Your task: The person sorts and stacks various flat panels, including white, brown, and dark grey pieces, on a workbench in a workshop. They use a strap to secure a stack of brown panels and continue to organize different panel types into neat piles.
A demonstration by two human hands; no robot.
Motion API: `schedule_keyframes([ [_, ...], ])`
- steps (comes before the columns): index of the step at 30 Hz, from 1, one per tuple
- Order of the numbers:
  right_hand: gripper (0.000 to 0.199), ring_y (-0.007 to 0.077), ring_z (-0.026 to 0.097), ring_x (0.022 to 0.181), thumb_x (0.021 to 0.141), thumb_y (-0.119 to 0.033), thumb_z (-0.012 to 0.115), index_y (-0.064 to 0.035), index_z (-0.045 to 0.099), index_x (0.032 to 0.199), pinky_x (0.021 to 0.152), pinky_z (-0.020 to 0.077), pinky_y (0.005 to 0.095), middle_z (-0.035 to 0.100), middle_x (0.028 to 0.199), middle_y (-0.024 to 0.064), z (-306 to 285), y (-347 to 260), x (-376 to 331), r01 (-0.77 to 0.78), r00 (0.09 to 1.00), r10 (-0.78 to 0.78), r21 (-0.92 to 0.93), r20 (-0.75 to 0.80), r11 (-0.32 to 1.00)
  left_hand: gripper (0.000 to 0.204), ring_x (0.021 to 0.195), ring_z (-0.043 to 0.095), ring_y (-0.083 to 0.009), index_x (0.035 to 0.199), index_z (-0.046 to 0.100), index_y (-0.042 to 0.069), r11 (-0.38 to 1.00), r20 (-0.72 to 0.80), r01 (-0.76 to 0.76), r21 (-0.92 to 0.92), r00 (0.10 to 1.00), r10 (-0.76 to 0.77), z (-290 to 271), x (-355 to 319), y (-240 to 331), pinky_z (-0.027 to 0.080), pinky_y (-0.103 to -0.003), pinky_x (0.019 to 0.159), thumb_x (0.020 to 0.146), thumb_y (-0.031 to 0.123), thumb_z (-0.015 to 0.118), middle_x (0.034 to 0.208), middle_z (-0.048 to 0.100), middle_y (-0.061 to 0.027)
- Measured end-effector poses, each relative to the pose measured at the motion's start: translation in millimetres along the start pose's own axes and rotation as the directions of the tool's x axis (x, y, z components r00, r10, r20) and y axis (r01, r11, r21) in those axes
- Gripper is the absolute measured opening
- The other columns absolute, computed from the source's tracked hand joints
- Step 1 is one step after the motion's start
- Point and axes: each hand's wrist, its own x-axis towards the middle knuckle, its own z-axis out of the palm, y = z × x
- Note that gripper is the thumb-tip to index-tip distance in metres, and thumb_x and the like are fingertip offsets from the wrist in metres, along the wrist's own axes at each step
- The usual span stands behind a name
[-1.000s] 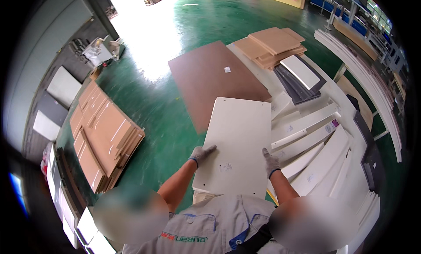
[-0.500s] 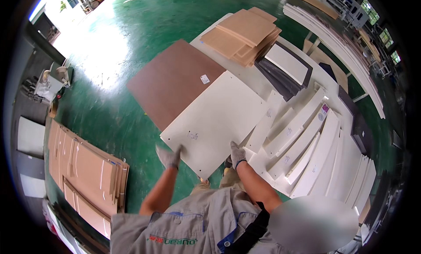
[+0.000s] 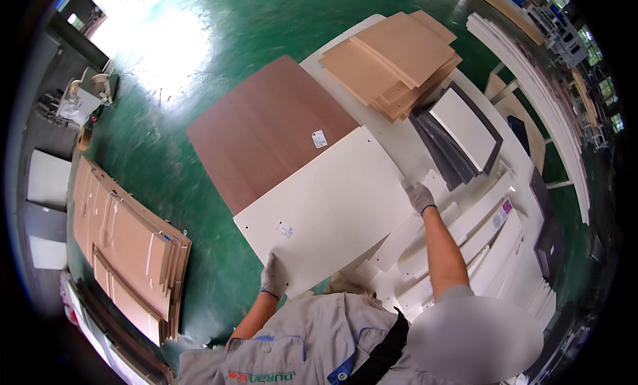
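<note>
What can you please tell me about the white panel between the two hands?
The white panel is rectangular, smooth and board-like, with a small printed mark toward its left end and dark dots, perhaps holes, near some corners. It slants in view, overlapping the brown board; whether they touch is hidden. The gloved left hand holds its left edge, the gloved right hand its right end.

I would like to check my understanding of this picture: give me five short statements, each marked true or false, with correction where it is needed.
1. The left hand touches the white panel. True.
2. The right hand is bare. False: it wears a glove.
3. The brown board bears a white label. True.
4. The white panel hides the brown board completely. False: much of the board shows.
5. A smaller white panel lies on dark grey panels. True.
</note>
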Motion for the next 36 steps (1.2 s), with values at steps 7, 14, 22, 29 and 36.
schedule_keyframes([
  [7,0.097,0.0512,0.066,0.112,0.095,-0.082,0.043,0.0091,0.071,0.115,0.097,0.0508,0.0524,0.069,0.117,0.0352,-8,-16,53,0.078,0.939,-0.116,0.129,0.325,0.989,0.077,0.136,0.055,-0.0349,0.156,0.045,0.007,0.999,0.066,-0.023,0.041,0.998,0.021,23,24,27,0.044,-0.051,0.115,0.103,0.064,0.051,0.152,0.055,-0.0141],
  [14,0.113,0.0454,0.068,0.114,0.085,-0.088,0.053,0.0168,0.064,0.126,0.100,0.0515,0.0441,0.071,0.115,0.0349,-58,-62,-56,-0.120,0.969,0.037,0.335,0.243,0.935,0.076,0.131,0.059,-0.0309,0.149,0.053,0.004,0.994,-0.103,-0.032,0.109,0.994,0.044,-28,3,33,0.047,-0.047,0.111,0.099,0.060,0.062,0.144,0.061,-0.0126],
  [22,0.101,0.0354,0.059,0.133,0.091,-0.077,0.059,0.0080,0.055,0.145,0.115,0.0411,0.0413,0.063,0.142,0.0249,6,-20,-278,-0.520,0.821,0.107,0.656,0.561,0.547,0.070,0.124,0.062,-0.0258,0.145,0.056,0.002,0.955,0.158,-0.022,0.295,0.987,-0.026,-102,-60,68,0.051,-0.042,0.104,0.099,0.054,0.068,0.140,0.063,-0.0112],
  [29,0.085,0.0263,0.066,0.114,0.087,-0.069,0.074,0.0039,0.069,0.131,0.103,0.0494,0.0392,0.072,0.124,0.0150,81,-44,-451,-0.596,0.801,0.377,0.680,0.466,0.426,0.061,0.092,0.064,-0.0157,0.122,0.071,-0.002,0.861,-0.029,0.021,0.508,1.000,-0.007,-221,-40,73,0.054,-0.031,0.081,0.093,0.050,0.079,0.107,0.070,-0.0037],
  [36,0.058,0.0231,0.069,0.108,0.095,-0.051,0.071,-0.0057,0.072,0.132,0.092,0.0540,0.0378,0.075,0.117,0.0186,86,-21,-656,-0.608,0.746,0.521,0.744,0.415,0.276,0.070,0.099,0.067,-0.0224,0.127,0.066,-0.009,0.671,0.103,-0.121,0.731,0.992,0.066,-165,-133,10,0.055,-0.036,0.088,0.092,0.049,0.079,0.117,0.071,-0.0113],
])
